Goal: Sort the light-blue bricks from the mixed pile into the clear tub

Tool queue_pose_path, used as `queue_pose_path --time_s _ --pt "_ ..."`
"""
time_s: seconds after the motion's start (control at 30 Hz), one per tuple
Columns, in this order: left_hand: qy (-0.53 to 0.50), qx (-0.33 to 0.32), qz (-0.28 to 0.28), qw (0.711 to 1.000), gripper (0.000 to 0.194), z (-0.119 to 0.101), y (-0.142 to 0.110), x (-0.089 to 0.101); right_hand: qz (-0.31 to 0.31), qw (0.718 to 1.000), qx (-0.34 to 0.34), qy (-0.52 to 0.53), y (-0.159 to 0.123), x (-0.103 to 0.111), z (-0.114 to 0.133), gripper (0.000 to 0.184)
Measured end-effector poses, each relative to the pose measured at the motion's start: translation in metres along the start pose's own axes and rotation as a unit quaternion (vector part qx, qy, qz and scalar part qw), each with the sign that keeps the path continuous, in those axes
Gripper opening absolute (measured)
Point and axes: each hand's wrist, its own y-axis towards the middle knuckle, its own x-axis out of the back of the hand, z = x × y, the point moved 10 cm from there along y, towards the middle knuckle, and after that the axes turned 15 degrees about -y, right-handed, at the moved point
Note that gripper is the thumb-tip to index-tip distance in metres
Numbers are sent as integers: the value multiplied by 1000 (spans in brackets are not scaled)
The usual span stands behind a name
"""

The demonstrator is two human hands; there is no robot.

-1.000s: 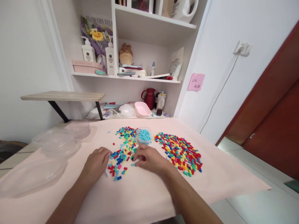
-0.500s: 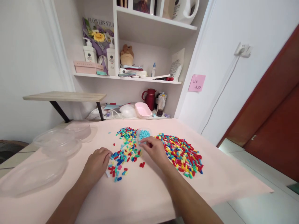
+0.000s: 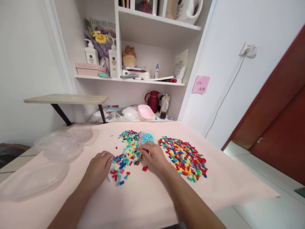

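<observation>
My left hand rests on the table at the left edge of a loose heap of small coloured plastic bricks. Its fingers are curled together, and whatever they may hold is hidden. Over the right side of that heap is my right hand, fingers stretched toward the bricks, thumb apart, nothing visible between them. Just beyond it stands a small clear container holding light blue bricks.
A larger spread of mixed bricks lies to the right. Clear plastic containers stand at the left, near a small wooden shelf. At the back are a pink tray, a red jug and a bottle.
My right hand has moved from the container of light blue bricks back left and nearer, over the heap. My left hand has stayed in place.
</observation>
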Motion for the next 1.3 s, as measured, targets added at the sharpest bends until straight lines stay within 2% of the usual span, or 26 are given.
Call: queue_pose_path --time_s 0.1,0.27,0.33,0.4,0.53,0.73,0.97,1.03,1.2,1.3 --pt "-3 -1 -2 1000 31 0 0 -1 49 995 80 -24 -6 -13 28 28" --pt "-3 -8 0 1000 29 -1 -1 -2 163 967 187 -56 -21 -40 65 58" --pt "-2 -8 1 1000 30 -2 -1 -2 181 959 210 -61 -25 -46 73 52" --pt "0 -8 1 1000 31 -2 -1 -2 173 960 214 -54 -24 -45 75 40" --pt "-1 -7 -1 1000 31 -1 -1 -2 125 976 168 -54 -17 -31 59 19" --pt "-3 -5 -3 1000 32 0 -2 -2 46 993 102 -46 -11 -3 36 27" --pt "-4 1 -1 1000 32 0 -2 -3 58 993 99 -27 -12 -13 39 27" --pt "-4 3 0 1000 32 -1 -2 -3 43 997 64 -18 -11 -12 29 30" --pt "-4 4 4 1000 30 -2 -2 -2 -10 996 -83 -12 -12 -5 -13 32" --pt "-4 2 5 1000 30 -3 -2 -2 4 996 -91 -8 -14 -8 -16 30"
